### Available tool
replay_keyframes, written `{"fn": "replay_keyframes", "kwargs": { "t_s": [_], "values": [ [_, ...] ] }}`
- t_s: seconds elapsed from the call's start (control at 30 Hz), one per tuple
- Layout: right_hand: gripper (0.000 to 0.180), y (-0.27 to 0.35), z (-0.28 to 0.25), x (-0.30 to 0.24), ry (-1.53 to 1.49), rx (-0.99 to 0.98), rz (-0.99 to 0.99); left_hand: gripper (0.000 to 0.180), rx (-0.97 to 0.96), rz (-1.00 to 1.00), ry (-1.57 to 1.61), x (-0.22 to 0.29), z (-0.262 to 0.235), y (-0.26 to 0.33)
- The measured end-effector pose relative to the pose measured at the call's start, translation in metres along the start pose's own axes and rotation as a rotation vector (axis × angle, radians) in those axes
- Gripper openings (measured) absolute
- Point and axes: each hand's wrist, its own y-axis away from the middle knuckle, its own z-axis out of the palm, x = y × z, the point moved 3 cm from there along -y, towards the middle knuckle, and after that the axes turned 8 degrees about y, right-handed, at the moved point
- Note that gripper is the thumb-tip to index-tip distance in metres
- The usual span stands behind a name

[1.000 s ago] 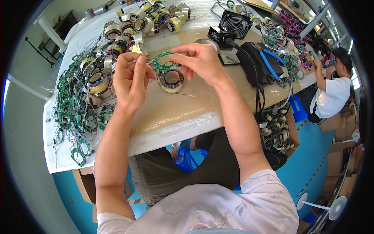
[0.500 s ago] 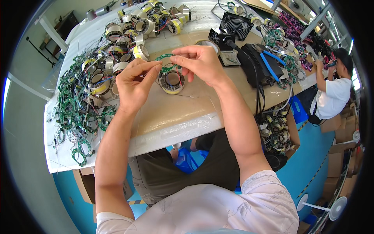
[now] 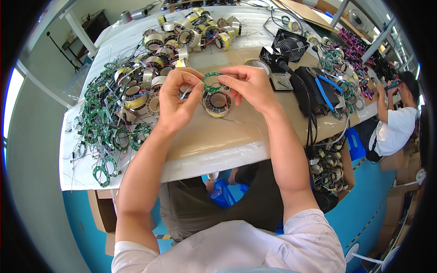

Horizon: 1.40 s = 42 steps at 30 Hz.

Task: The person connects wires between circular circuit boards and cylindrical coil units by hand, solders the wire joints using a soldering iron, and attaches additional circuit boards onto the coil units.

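Both hands' fingers pinch a green ring board (wires partly hidden).

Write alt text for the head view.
Both hands, left hand and right hand, hold a green ring circuit board above a taped wire coil on the workbench. More green ring boards and coils are heaped to the left.

green ring board, yellow-taped coil, brown table.
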Motion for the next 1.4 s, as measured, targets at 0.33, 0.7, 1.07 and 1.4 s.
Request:
{"fn": "replay_keyframes", "kwargs": {
  "t_s": [0.33, 0.7, 1.07, 1.4],
  "values": [
    [0.029, -0.001, 0.012, -0.005, 0.018, 0.015, 0.017, 0.007, -0.071, -0.012, 0.052, 0.0, -0.009, 0.003],
    [0.029, -0.001, 0.008, 0.0, 0.012, 0.0, 0.03, 0.011, -0.032, -0.013, 0.069, 0.0, -0.001, 0.007],
    [0.03, -0.001, 0.009, -0.002, 0.066, 0.027, -0.002, 0.002, -0.073, -0.092, 0.17, -0.01, -0.002, 0.005],
    [0.025, 0.041, -0.034, 0.018, -0.366, 0.643, 0.297, 0.003, -0.123, -0.08, 0.2, -0.003, 0.001, 0.0]
  ]
}}
